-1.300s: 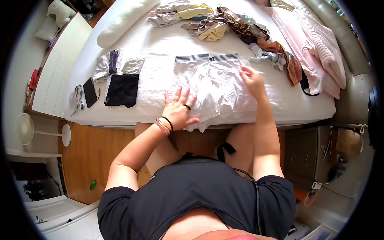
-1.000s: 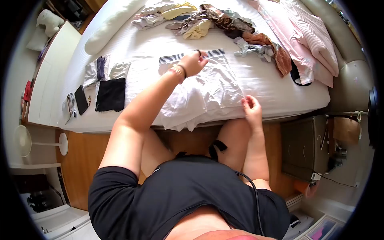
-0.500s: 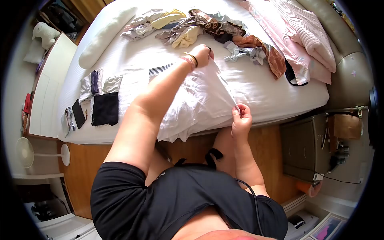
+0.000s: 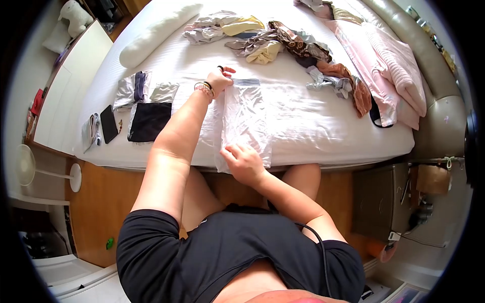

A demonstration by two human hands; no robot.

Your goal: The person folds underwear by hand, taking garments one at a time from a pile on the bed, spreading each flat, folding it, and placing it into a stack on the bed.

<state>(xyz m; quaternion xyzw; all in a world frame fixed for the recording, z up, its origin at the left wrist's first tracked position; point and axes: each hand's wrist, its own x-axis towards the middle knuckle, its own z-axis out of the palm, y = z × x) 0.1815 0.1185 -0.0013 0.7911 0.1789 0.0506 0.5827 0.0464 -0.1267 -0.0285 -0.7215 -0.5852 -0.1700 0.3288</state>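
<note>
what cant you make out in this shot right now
- Left hand, head view: whether it pinches the waistband corner; its own fingers hide the contact.
- Right hand, head view: its palm, hidden by the back of the hand.
- White shorts, head view: the lower layer, under the upper.
- Clothes heap, head view: how many pieces; they overlap.
- Trinket, head view: too small to identify.

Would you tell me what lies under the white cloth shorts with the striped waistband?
The white bedsheet shows around the white cloth shorts, so they appear to lie on it; whatever they cover is hidden.
</note>
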